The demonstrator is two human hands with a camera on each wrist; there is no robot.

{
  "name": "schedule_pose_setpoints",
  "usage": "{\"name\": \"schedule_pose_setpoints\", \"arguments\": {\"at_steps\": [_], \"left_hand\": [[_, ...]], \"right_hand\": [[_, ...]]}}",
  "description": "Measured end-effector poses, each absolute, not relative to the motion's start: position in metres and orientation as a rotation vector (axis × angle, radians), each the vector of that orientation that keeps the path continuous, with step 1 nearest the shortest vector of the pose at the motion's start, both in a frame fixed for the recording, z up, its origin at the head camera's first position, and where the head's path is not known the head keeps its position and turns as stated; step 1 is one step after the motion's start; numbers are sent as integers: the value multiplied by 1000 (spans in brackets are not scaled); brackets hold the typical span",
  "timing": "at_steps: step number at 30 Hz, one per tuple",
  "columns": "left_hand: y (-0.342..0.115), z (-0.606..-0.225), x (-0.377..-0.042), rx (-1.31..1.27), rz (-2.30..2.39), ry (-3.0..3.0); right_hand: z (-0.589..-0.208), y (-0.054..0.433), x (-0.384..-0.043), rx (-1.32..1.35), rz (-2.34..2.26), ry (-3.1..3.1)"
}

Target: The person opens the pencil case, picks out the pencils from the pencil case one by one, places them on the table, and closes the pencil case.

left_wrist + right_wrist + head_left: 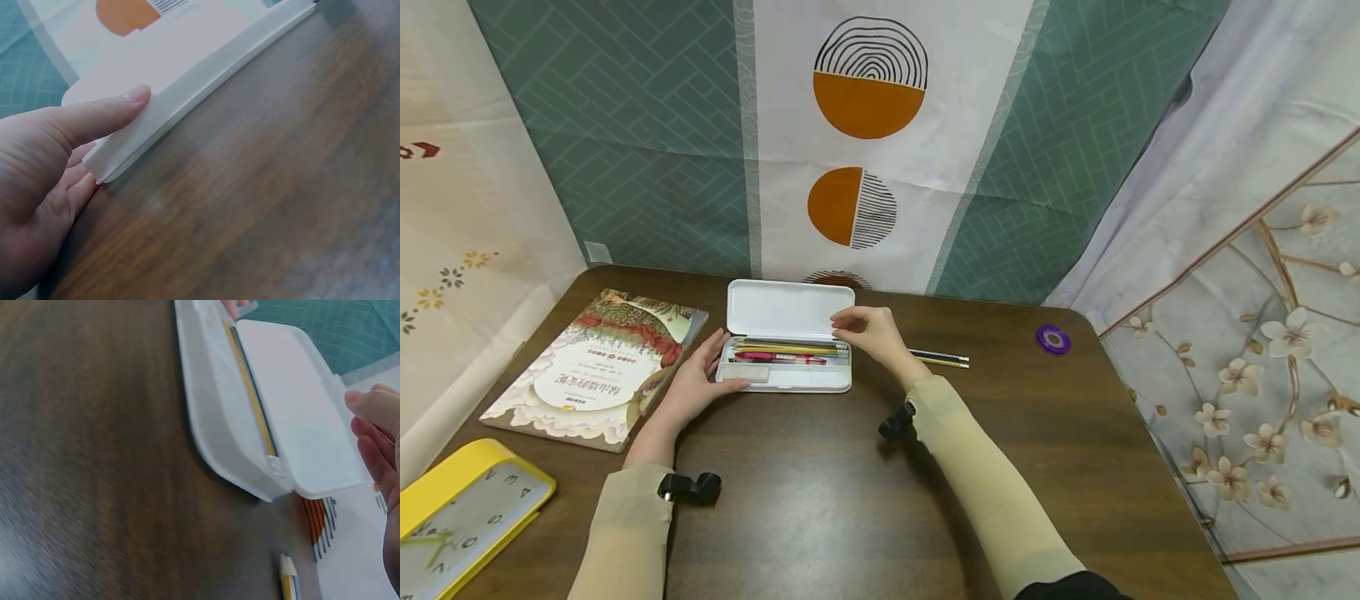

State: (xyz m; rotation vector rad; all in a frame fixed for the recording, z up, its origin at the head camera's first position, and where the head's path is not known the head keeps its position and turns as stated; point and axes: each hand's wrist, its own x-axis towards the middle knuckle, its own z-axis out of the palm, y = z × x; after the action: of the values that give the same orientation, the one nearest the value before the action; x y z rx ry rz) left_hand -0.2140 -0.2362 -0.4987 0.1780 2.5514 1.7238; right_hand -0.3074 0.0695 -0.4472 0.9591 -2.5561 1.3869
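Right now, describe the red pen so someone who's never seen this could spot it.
On the brown table, the left hand holds an open white pencil case. Inside, pencils lie toward the lid; the red pen lies beside them, farther from the lid. Its bright red sets it apart from the yellow and dark pencils.

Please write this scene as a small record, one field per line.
Left hand: grips the left end of the pencil case
Right hand: near the raised lid, apparently holding nothing
Visible contents: pencils, red pen
Right of case: loose pencils; farther right, purple round object
Left of case: book; yellow clock nearer the person
Surface: brown table
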Motion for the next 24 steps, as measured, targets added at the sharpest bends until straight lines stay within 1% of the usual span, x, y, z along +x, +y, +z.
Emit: {"name": "schedule_pose_setpoints", "arguments": {"at_steps": [11, 24], "left_hand": [[-237, -498, -213, 178, 1696, 2572], [-236, -497, -213, 178, 1703, 2555]], "right_hand": [[-467, 59, -303, 969, 1353, -2635], [-475, 53, -302, 995, 1289, -2725]]}}
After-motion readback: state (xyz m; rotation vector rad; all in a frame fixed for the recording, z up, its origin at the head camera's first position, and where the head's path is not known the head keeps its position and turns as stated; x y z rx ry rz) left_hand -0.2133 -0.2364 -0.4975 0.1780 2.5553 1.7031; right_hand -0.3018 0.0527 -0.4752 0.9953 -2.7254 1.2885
